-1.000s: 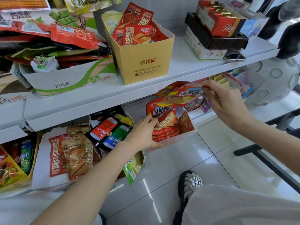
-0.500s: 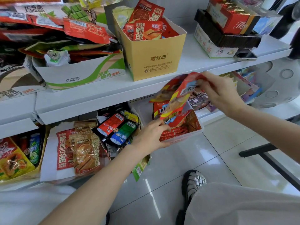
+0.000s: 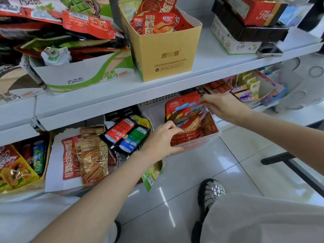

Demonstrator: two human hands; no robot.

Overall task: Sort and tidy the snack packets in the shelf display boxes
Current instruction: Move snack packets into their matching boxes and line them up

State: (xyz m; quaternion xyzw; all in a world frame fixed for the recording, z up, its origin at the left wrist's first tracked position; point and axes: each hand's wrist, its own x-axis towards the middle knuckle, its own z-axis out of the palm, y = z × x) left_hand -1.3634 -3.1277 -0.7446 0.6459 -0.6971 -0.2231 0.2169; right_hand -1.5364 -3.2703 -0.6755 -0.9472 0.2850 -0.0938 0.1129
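the left hand (image 3: 162,138) curls over the near-left corner of the clear bin (image 3: 196,146) on the lower shelf, fingertips pressing on the red packets (image 3: 190,135) lying flat inside. the right hand (image 3: 221,107) pinches the top edge of an upright packet (image 3: 182,104) at the bin's back. that packet's long axis stands vertical, directly above the bin, so the right hand is nearer to seat it.

A white upper shelf (image 3: 201,74) carries a yellow box (image 3: 168,57), a white-and-green box (image 3: 84,76) and a stacked carton (image 3: 233,42). The lower shelf (image 3: 289,118) holds a clear box (image 3: 198,143) of red packets.
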